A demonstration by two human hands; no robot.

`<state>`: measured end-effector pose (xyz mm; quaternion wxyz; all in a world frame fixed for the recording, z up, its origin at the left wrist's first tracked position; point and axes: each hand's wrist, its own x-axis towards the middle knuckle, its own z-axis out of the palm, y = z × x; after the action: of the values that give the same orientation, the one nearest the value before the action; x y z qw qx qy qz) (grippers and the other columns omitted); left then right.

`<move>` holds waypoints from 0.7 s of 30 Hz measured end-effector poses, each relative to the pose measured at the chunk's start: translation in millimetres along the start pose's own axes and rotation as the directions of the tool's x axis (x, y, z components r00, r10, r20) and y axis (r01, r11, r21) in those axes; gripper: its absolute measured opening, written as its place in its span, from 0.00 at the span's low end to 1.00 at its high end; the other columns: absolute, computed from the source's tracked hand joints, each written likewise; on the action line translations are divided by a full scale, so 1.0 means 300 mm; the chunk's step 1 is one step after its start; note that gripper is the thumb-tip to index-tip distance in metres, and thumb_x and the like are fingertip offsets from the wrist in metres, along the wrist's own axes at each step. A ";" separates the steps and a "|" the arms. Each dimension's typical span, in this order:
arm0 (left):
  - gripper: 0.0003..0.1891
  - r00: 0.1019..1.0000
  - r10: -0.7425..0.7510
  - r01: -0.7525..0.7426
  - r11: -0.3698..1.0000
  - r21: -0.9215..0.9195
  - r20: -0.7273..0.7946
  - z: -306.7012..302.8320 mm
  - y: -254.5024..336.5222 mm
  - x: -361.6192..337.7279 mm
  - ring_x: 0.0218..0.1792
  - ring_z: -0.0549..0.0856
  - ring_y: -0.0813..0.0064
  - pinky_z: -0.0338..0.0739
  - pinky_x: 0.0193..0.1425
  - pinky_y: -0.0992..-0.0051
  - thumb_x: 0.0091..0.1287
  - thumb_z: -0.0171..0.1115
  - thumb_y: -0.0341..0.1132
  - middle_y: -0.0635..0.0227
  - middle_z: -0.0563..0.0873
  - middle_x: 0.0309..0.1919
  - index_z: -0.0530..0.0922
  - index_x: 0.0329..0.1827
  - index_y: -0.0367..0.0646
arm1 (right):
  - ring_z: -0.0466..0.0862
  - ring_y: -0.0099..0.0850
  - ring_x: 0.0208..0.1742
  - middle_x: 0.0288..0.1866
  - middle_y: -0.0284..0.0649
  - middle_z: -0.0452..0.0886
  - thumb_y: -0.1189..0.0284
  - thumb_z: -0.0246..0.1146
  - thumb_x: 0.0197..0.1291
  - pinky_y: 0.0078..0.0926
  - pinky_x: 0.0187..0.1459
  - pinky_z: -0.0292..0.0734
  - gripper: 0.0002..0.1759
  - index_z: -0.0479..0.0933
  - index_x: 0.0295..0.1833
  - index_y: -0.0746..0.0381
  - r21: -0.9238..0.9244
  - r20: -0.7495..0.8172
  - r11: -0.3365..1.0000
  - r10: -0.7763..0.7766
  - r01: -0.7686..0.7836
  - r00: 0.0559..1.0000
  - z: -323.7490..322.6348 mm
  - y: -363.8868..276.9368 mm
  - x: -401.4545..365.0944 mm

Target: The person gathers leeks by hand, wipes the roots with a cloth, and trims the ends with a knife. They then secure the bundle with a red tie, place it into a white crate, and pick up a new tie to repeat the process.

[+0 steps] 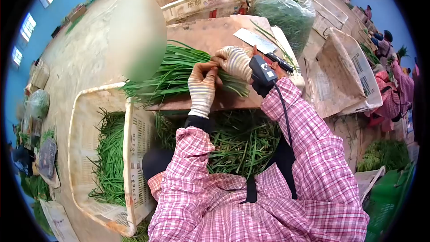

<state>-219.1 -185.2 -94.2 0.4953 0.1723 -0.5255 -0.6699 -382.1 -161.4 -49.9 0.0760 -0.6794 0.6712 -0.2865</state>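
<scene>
A bunch of long green garlic chives [172, 69] lies across the brown board in front of me. My left hand [204, 85], in a striped fingerless glove, has its thumb and fingers closed at the near side of the bunch. My right hand [234, 62], gloved alike, pinches close by at the far side. The fingertips of both hands nearly meet over the stalks. Anything thin between the right fingertips is too small to make out. Strapped to my right wrist is a dark device [263, 71] with a cable.
On the board [201, 33] lies a knife [254, 40], blade flat. A pale crate [127, 152] of chives stands at left; loose leaves [242, 148] lie below the board. Beyond are another crate [206, 2], a bag of greens [286, 18] and a tilted crate [354, 71]. People work at far right.
</scene>
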 end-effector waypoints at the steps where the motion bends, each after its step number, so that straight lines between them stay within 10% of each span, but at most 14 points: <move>1: 0.03 1.000 -0.013 0.014 0.998 -0.053 0.027 0.002 0.003 0.003 0.33 0.78 0.87 0.76 0.38 0.85 0.73 0.64 0.24 0.70 0.86 0.38 0.80 0.45 0.40 | 0.86 0.52 0.44 0.40 0.50 0.87 0.62 0.62 0.66 0.45 0.44 0.81 0.14 0.87 0.45 0.58 0.035 -0.027 0.999 0.002 -0.001 1.000 0.006 0.004 0.001; 8: 0.06 0.973 -0.210 0.217 0.973 -0.073 0.097 -0.022 0.042 0.017 0.17 0.67 0.90 0.60 0.19 0.84 0.75 0.63 0.30 0.77 0.76 0.26 0.75 0.39 0.43 | 0.86 0.53 0.42 0.37 0.51 0.86 0.59 0.60 0.65 0.47 0.46 0.80 0.16 0.87 0.40 0.58 -0.100 0.054 0.994 -0.038 0.043 0.998 -0.010 -0.024 0.019; 14: 0.06 0.991 -0.136 0.135 0.972 0.192 -0.012 -0.036 -0.015 -0.038 0.20 0.68 0.90 0.62 0.23 0.85 0.74 0.64 0.29 0.78 0.77 0.25 0.75 0.39 0.44 | 0.85 0.54 0.38 0.32 0.53 0.85 0.62 0.60 0.67 0.49 0.40 0.78 0.15 0.85 0.36 0.61 -0.328 -0.071 0.944 -0.069 0.042 0.995 0.005 -0.010 0.013; 18: 0.04 1.000 -0.006 0.005 0.992 0.130 0.007 -0.039 -0.032 -0.073 0.29 0.73 0.87 0.74 0.34 0.83 0.74 0.62 0.25 0.73 0.81 0.32 0.74 0.42 0.39 | 0.85 0.43 0.35 0.33 0.49 0.85 0.60 0.66 0.69 0.40 0.40 0.78 0.17 0.85 0.44 0.64 0.083 -0.277 0.987 0.157 -0.139 0.948 -0.032 0.085 0.005; 21: 0.04 1.000 0.017 -0.017 1.000 0.011 0.003 -0.038 -0.059 -0.076 0.31 0.75 0.86 0.76 0.39 0.83 0.74 0.62 0.24 0.72 0.82 0.36 0.75 0.43 0.39 | 0.88 0.50 0.44 0.42 0.51 0.88 0.56 0.62 0.70 0.44 0.47 0.81 0.18 0.86 0.49 0.59 -0.140 -0.181 0.983 0.088 -0.115 0.979 -0.126 -0.049 -0.025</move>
<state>-208.9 -172.8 -120.7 0.4994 0.1696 -0.5315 -0.6628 -387.3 -142.2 -13.6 -0.0198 -0.6203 0.7287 -0.2894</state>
